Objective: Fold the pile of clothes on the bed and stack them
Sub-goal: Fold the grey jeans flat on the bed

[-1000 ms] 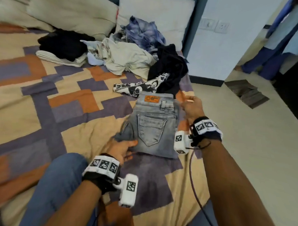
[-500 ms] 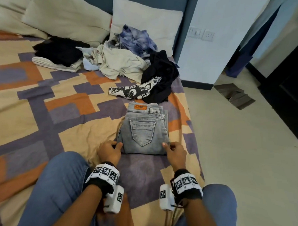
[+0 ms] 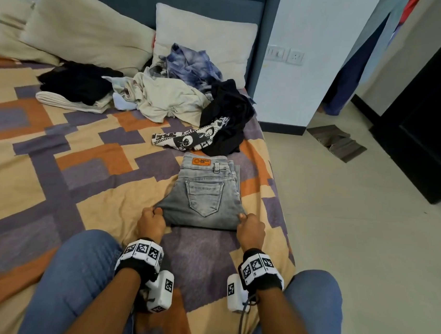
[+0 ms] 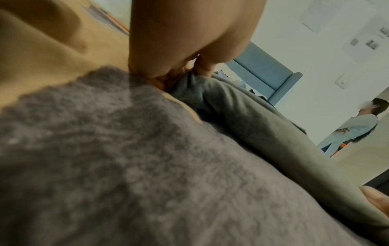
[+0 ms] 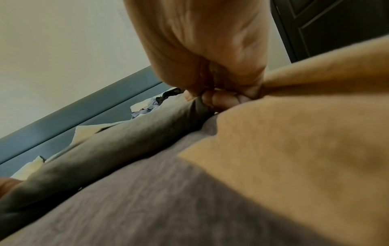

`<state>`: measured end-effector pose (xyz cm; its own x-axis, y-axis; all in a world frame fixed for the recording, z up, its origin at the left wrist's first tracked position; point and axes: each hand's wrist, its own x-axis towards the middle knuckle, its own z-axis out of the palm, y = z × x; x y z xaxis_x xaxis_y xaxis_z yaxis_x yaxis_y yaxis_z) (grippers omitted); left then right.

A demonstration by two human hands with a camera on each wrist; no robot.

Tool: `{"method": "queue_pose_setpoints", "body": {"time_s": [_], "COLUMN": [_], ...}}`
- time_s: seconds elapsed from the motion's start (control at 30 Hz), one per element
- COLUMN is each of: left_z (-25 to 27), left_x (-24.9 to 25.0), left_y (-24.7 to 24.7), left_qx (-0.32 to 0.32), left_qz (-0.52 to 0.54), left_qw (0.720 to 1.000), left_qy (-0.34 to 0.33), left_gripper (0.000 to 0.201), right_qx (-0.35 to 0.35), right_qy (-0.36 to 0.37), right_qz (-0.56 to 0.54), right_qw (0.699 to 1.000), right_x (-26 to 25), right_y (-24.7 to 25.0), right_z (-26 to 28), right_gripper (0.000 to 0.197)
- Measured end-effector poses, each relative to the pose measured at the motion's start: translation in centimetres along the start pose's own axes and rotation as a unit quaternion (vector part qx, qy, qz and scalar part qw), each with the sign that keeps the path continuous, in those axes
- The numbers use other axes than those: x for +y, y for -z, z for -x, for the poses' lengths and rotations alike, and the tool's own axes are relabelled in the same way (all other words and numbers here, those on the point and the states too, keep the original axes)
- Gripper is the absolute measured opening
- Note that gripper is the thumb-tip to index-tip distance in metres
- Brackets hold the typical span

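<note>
Head view shows the folded grey jeans (image 3: pixel 203 193) lying flat on the patterned bedspread (image 3: pixel 64 176), near the right edge of the bed and just in front of the person's knees. The left hand (image 3: pixel 151 223) has its fingers curled round the near left corner of the fold, and the right hand (image 3: pixel 251 230) pinches the near right corner in the same way. Both wrist views confirm this: fingertips (image 4: pixel 202 66) and thumb close on the thick grey edge on the left, and on the right the fingers (image 5: pixel 219 98) are tucked under the denim with the thumb on top.

The step in hand looks like lifting or sliding the finished jeans toward a stack. A folded black garment on a folded cream one (image 3: pixel 74 91) lies well apart, at the far left by the pillows (image 3: pixel 89 29), and is probably the place for it. To do it well, both hands should catch every layer of the fold, not just the top one, and rise together so the bundle stays level and the layers do not slide open. The route should pass clear of the unfolded pile (image 3: pixel 176 100) and the black-and-white printed piece (image 3: pixel 185 140) just beyond the waistband. The jeans should be set down squarely and the top pressed flat.
</note>
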<state>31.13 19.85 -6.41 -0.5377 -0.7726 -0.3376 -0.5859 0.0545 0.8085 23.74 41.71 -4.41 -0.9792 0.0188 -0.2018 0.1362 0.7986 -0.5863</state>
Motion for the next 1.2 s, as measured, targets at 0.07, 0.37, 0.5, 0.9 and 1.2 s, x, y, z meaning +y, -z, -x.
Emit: {"method": "queue_pose_setpoints", "body": {"time_s": [0.07, 0.37, 0.5, 0.9, 1.2], "left_z": [-0.2, -0.9, -2.7, -11.5, -12.3], "left_x": [0.1, 0.9, 2.1, 11.1, 11.0], "left_y": [-0.1, -0.1, 0.1, -4.8, -7.4], "left_qx": [-0.009, -0.011, 0.053, -0.193, -0.206], "left_qz": [-0.015, -0.092, -0.095, -0.009, 0.015], "left_qw": [1.0, 0.996, 0.993, 0.98, 0.976], "left_qy": [0.016, -0.011, 0.041, -0.045, -0.063], "left_gripper": [0.039, 0.066, 0.061, 0.046, 0.032], "right_qx": [-0.003, 0.098, 0.156, -0.067, -0.022], "right_qy": [-0.005, -0.04, -0.067, 0.157, 0.089], "right_qz": [-0.002, -0.117, -0.136, -0.032, -0.168], "right_qw": [1.0, 0.987, 0.976, 0.985, 0.981], "right_x": [0.1, 1.7, 1.4, -8.8, -5.3], "right_y": [0.0, -1.1, 0.2, 0.5, -1.8], "right_z": [0.0, 0.3, -0.7, -13.2, -14.8], "right_gripper": [0.033, 0.038, 0.042, 0.037, 0.019]}}
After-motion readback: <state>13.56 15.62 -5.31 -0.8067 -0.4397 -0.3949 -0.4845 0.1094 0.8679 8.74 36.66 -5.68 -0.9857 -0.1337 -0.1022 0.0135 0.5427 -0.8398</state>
